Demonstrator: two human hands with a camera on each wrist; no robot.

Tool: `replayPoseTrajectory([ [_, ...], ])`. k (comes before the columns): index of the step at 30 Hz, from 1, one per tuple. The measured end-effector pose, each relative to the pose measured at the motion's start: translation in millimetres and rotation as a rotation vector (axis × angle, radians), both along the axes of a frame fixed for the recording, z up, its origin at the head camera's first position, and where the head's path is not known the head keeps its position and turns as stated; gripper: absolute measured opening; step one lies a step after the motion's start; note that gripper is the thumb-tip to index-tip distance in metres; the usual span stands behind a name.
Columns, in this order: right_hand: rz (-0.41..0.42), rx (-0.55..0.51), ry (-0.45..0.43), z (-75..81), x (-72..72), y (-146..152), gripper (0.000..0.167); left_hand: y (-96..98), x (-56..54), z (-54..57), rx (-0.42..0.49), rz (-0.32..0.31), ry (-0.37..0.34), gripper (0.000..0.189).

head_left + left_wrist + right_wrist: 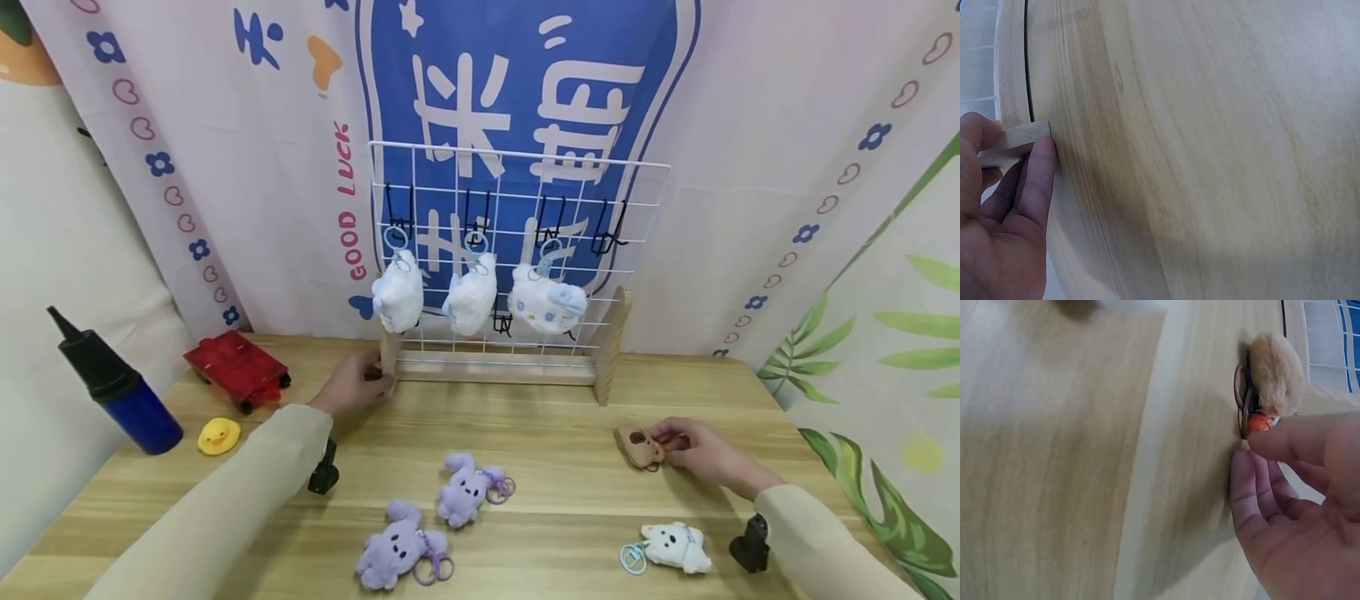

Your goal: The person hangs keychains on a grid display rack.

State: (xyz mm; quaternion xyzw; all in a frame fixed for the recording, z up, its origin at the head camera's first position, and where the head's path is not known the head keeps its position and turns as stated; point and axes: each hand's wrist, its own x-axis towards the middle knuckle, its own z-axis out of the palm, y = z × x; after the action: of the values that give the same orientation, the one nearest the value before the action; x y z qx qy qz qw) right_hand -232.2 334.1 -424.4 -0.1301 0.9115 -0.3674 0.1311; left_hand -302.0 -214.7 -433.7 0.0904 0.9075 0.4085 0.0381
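My left hand [352, 383] grips the left wooden foot [1022, 139] of a white wire grid rack [517, 367], thumb on one side and fingers on the other. At the right of the table, my right hand [701, 454] pinches the edge of a brown plush keychain [639, 447]. In the right wrist view its fuzzy tan body [1275, 369], a brown ring [1241, 394] and an orange bit [1260, 422] show by my thumb. A white plush dog keychain [672, 546] with a light blue ring lies nearer to me, below the right hand.
Three white plush keychains [471, 296] hang from black hooks [551, 218] on the grid. Two purple plush keychains [463, 493] lie at front centre. On the left are a red toy cart [236, 367], a yellow duck [219, 436] and a blue-black hand pump [123, 392]. A printed curtain [300, 208] hangs behind.
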Motion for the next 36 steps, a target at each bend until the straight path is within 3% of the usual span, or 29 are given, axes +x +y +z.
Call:
replayPoseTrajectory([
  [16,0.075,0.007,-0.060,6.4,-1.3,-5,0.045,1.8,-0.8,0.2,-0.012,0.015,-0.007,0.055],
  [24,0.027,0.007,-0.052,5.4,-2.7,-10,0.027,1.0,-2.1,-1.2,0.004,0.023,-0.018,0.054],
  [31,-0.028,-0.004,-0.062,4.1,1.3,-11,0.028,0.3,-1.1,-1.8,0.011,0.017,0.008,0.054],
  [36,-0.026,0.012,-0.023,2.4,1.3,-9,0.028,-1.5,-1.0,-3.2,0.010,0.003,0.031,0.050],
])
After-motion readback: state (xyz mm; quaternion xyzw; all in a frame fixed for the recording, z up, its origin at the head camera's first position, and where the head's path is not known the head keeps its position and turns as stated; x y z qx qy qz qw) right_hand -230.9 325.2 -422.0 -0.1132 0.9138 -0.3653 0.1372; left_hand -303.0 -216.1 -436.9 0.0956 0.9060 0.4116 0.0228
